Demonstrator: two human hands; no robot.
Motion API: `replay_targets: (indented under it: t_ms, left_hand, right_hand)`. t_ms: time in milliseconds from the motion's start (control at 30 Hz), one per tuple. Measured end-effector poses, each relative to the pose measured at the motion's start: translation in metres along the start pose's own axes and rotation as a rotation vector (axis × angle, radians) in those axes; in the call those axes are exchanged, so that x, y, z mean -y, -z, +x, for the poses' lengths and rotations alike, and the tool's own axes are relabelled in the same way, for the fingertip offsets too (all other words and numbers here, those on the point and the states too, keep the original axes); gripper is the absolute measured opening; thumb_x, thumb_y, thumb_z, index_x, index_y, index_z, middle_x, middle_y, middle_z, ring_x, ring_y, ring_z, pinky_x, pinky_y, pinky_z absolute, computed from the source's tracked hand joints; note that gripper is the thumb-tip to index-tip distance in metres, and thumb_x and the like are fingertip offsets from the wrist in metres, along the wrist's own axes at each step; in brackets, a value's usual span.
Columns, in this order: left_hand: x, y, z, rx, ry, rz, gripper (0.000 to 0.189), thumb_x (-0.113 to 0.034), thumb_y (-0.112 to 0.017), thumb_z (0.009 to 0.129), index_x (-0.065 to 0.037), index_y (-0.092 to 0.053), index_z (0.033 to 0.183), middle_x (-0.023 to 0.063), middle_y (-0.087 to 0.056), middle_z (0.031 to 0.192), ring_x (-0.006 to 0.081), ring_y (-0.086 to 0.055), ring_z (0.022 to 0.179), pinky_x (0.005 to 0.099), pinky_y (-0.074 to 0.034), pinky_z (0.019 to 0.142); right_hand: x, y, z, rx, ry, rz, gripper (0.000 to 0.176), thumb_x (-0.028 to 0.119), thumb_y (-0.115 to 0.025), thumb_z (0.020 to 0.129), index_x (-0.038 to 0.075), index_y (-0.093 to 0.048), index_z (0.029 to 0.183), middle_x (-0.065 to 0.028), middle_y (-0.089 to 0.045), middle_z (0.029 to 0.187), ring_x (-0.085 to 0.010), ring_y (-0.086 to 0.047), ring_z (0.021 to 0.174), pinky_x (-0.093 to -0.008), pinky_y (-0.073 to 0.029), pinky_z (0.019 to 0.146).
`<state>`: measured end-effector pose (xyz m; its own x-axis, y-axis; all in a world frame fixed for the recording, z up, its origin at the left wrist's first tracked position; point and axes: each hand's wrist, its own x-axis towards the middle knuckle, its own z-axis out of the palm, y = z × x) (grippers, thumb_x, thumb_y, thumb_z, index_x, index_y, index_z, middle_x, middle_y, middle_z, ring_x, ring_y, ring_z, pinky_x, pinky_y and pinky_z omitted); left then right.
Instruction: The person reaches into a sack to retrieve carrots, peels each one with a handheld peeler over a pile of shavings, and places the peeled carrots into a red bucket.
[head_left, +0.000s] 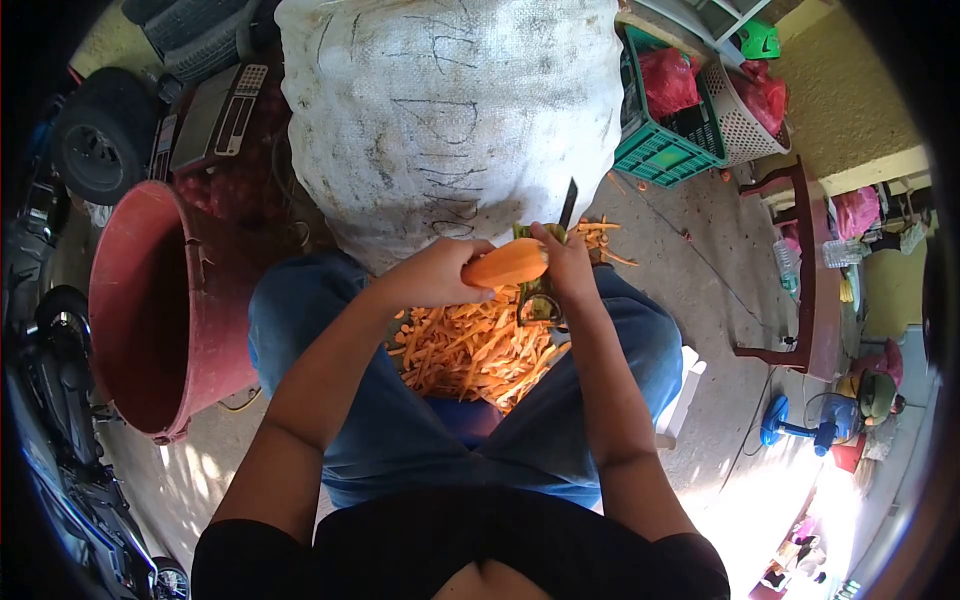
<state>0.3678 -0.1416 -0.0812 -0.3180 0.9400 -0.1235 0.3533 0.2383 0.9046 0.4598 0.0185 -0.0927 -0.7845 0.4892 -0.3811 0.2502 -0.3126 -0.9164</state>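
My left hand [440,272] is closed around the thick end of an orange carrot [505,264], which lies sideways over my lap. At the carrot's other end, my right hand [568,268] grips a green-handled peeler [538,307] with a loop-shaped lower part. A dark blade [570,204] juts up past the fingers of this hand. Beneath both hands, between my knees, is a heap of orange peelings [465,350]. More peel strips [600,240] lie beyond my right knee.
A bulging white woven sack [450,120] stands right in front of me. To the left is a large red tub [190,310], tipped towards me. A green crate [665,150] and a white perforated basket [740,115] stand at the back right, a blue fan [815,425] further right.
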Motion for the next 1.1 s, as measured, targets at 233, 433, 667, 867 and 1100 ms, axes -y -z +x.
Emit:
replay_targets:
  t_ms: [233,433,667,867,1100]
  left_hand:
    - [0.004,-0.007,0.008,-0.249,0.084,-0.164,0.040,-0.011,-0.062,0.061,0.001,-0.052,0.097,0.0101,-0.059,0.076,0.0147,-0.056,0.068,0.0264,-0.042,0.063]
    - [0.003,-0.008,0.009,-0.260,0.077,-0.058,0.039,-0.010,-0.061,0.060,0.001,-0.053,0.096,0.0114,-0.059,0.072,0.0148,-0.056,0.065,0.0270,-0.042,0.060]
    - [-0.003,-0.005,0.002,-0.209,0.041,-0.052,0.031,-0.007,-0.059,0.060,0.000,-0.055,0.090,0.0063,-0.057,0.067,0.0114,-0.053,0.061,0.0261,-0.042,0.059]
    - [-0.030,-0.005,-0.014,0.347,-0.358,-0.355,0.029,-0.009,-0.061,0.059,0.000,-0.054,0.086,0.0037,-0.057,0.069,0.0079,-0.051,0.064,0.0259,-0.042,0.060]
    - [-0.027,0.027,-0.037,-0.027,-0.058,-0.304,0.039,-0.010,-0.067,0.063,-0.001,-0.052,0.098,0.0015,-0.056,0.083,0.0076,-0.050,0.075,0.0246,-0.042,0.069]
  right_hand:
    - [0.007,0.000,-0.019,0.070,0.396,-0.741,0.014,0.015,-0.056,0.075,0.001,-0.055,0.077,-0.0132,-0.050,0.054,-0.0218,-0.050,0.047,-0.0317,-0.038,0.047]
    - [-0.003,0.002,-0.016,0.027,0.584,-0.938,0.013,0.013,-0.058,0.068,0.003,-0.052,0.073,-0.0170,-0.052,0.057,-0.0346,-0.053,0.055,-0.0392,-0.042,0.050]
    - [-0.004,0.002,-0.013,0.025,0.621,-0.953,0.016,0.014,-0.059,0.066,0.002,-0.052,0.075,-0.0191,-0.053,0.058,-0.0361,-0.053,0.056,-0.0413,-0.043,0.051]
    - [-0.039,0.025,0.033,-0.012,0.307,-1.071,0.027,0.025,-0.053,0.076,-0.001,-0.055,0.071,-0.0206,-0.053,0.059,-0.0344,-0.054,0.056,-0.0397,-0.042,0.052]
    - [-0.057,0.006,0.022,0.426,0.379,-0.976,0.027,0.027,-0.053,0.074,0.000,-0.055,0.072,-0.0210,-0.054,0.065,-0.0366,-0.052,0.063,-0.0408,-0.040,0.059]
